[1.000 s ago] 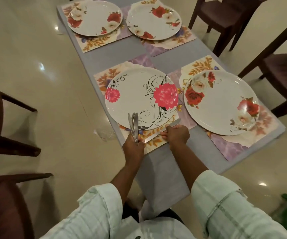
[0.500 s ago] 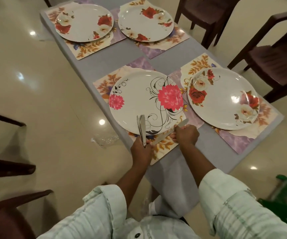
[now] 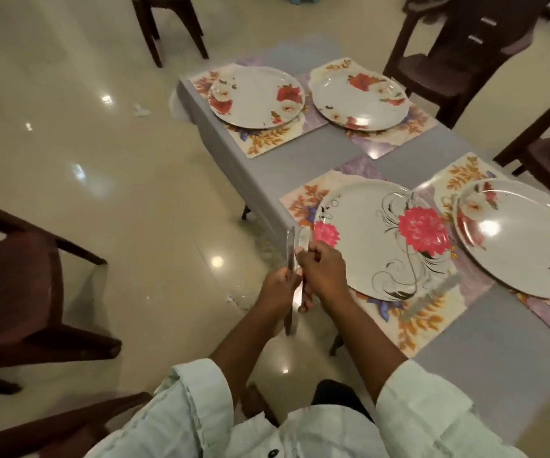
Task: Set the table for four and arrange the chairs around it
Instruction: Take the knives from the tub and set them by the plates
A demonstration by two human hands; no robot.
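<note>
Left hand gripped a bundle of steel cutlery, fingers curled round the handles, blades pointing to 12 o'clock, off the worktop's edge. Right hand had closed on the same bundle, fingers pinching one piece, apparently to draw it out. One knife, blurred, already lay on the placemat at 5 o'clock of the near pink-flower plate. Risk, as judged: the bundle was over bare floor, so a loosened grip while separating a piece could drop cutlery; a swing of the blades could knock the plate rim. Worktop was grey-clothed, with four floral placemats, each bearing a plate; far plates sat toward 12 o'clock. Floor was glossy cream tile. Dark brown chairs stood apart from the worktop, not yet arranged.
</note>
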